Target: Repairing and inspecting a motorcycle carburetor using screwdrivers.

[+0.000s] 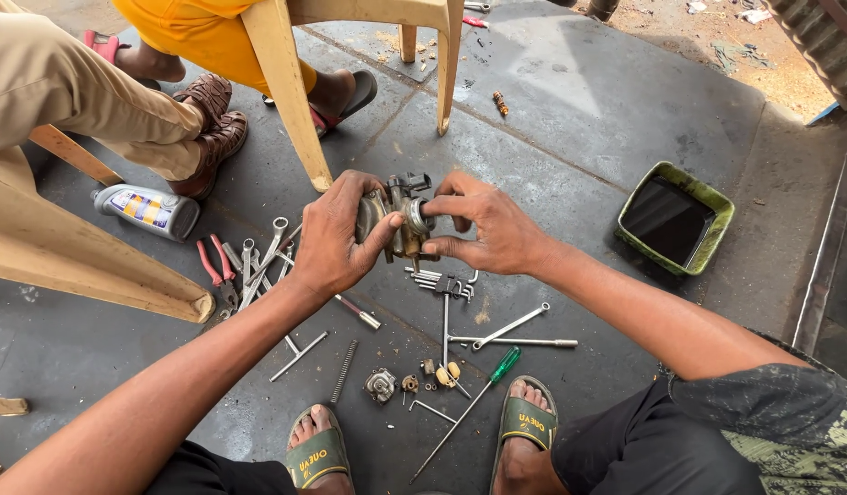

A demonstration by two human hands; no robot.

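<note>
Sandalled feet sit nearest, and just beyond them loose parts lie on the dark floor: a green-handled screwdriver (pixel 497 374), a spring (pixel 344 358), a small round metal fitting (pixel 381 385) and brass bits (pixel 446 373), so disassembly looks well along (reassembly cannot be ruled out). Farther, between the hands, a carburettor (pixel 403 218) is held above the floor. The left hand (pixel 332 240) is clamped around its left side, thumb across the body; the right hand (pixel 492 225) pinches a round part on its right face with fingertips closed. Left lie wrenches (pixel 263 257) and red-handled pliers (pixel 217 266); far right, a green tray (pixel 675 218) of dark liquid.
</note>
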